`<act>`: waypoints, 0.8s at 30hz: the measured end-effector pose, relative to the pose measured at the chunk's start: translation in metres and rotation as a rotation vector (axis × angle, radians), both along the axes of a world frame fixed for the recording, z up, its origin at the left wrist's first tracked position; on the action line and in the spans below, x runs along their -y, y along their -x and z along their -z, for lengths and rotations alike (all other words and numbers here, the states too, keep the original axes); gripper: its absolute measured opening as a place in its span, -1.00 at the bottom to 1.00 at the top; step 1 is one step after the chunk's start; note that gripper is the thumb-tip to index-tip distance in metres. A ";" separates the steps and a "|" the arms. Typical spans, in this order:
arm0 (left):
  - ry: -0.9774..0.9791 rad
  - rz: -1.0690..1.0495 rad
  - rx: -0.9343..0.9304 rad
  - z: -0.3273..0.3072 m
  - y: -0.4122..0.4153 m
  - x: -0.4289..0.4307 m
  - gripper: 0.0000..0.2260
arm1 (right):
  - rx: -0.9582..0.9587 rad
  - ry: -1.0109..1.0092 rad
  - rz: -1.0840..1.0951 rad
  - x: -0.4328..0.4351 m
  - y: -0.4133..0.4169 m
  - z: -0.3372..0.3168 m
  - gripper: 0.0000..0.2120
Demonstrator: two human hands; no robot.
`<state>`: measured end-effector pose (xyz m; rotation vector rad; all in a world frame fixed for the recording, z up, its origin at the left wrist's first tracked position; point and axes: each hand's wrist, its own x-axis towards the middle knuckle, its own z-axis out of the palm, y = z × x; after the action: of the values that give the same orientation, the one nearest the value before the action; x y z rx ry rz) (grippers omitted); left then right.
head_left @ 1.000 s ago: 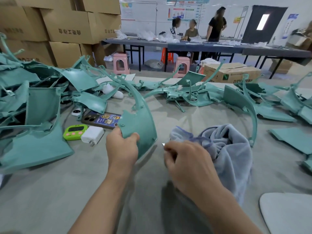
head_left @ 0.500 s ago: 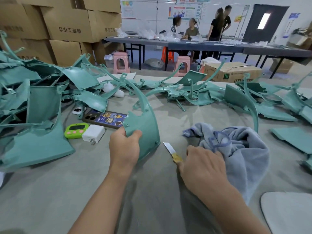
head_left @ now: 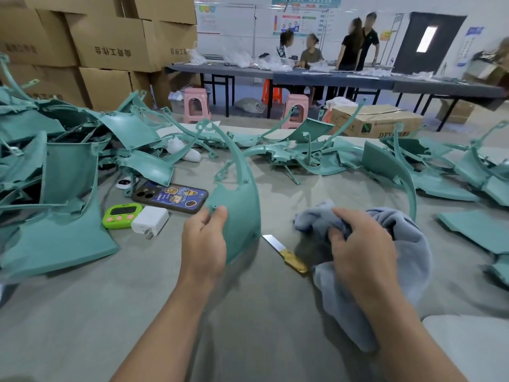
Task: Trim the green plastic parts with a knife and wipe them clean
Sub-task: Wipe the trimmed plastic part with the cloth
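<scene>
A green plastic part (head_left: 239, 205), a curved panel with a long thin arm sweeping up and away, stands on its lower edge on a grey work table (head_left: 137, 299), gripped at its near left edge by the left hand (head_left: 203, 244), thumb pressed to the panel's face. The right hand (head_left: 358, 249) clutches a bunched blue-grey cloth (head_left: 407, 244), fingers curled into its folds. Between the hands a knife (head_left: 285, 253) lies flat on the table, bare blade pointing toward the panel, yellow handle touching the cloth. More green parts (head_left: 68, 172) are heaped at left and strewn across the back. A phone (head_left: 170, 198), a green timer (head_left: 122, 215) and a white charger (head_left: 150, 221) lie near the left hand.
</scene>
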<state>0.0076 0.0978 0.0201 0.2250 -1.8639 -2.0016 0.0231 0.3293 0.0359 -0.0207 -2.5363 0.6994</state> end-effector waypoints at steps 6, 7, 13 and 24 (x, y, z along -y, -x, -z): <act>-0.103 0.142 -0.047 -0.007 -0.016 -0.034 -0.76 | -0.208 0.187 -0.389 0.066 -0.025 -0.001 -0.82; -0.146 0.178 -0.039 -0.008 -0.019 -0.039 -0.76 | -0.171 0.201 -0.402 0.073 -0.025 0.003 -0.83; 0.007 0.141 -0.112 -0.008 -0.025 -0.049 -0.60 | -0.194 0.266 0.080 0.060 -0.007 -0.008 -0.81; -0.071 0.113 -0.002 -0.001 -0.018 -0.035 -0.67 | -0.198 0.081 -0.063 0.065 -0.015 -0.002 -0.79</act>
<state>0.0252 0.1327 0.0213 0.1405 -1.8437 -2.1449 0.0383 0.2640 0.0384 0.0965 -2.3270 0.7883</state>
